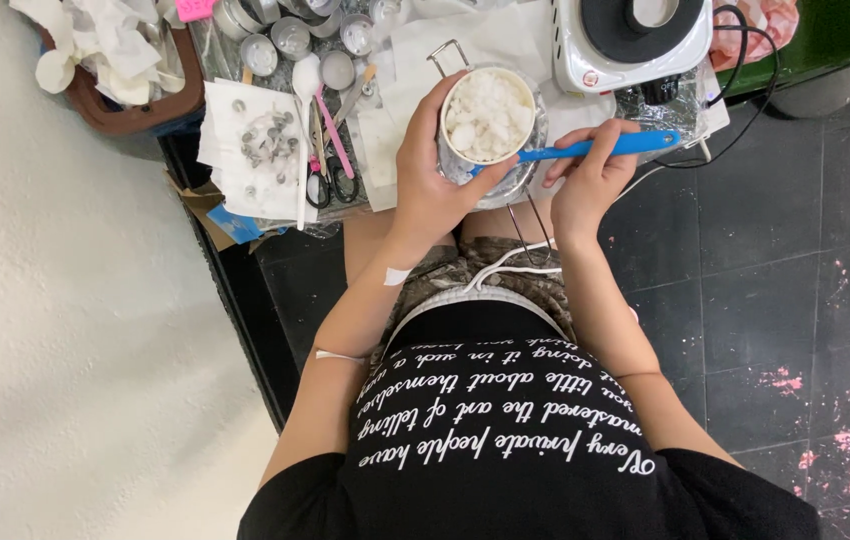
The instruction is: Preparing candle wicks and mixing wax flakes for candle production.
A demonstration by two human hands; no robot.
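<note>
The white hotplate (635,35) stood at the table's far edge, just right of the work. The cup (487,115) of white flakes was held over a glass bowl (520,175), the left hand (430,170) wrapped around its side. The right hand (590,175) gripped a blue spatula (595,148), its tip touching the cup's rim. Scissors (330,180) lay to the left.
</note>
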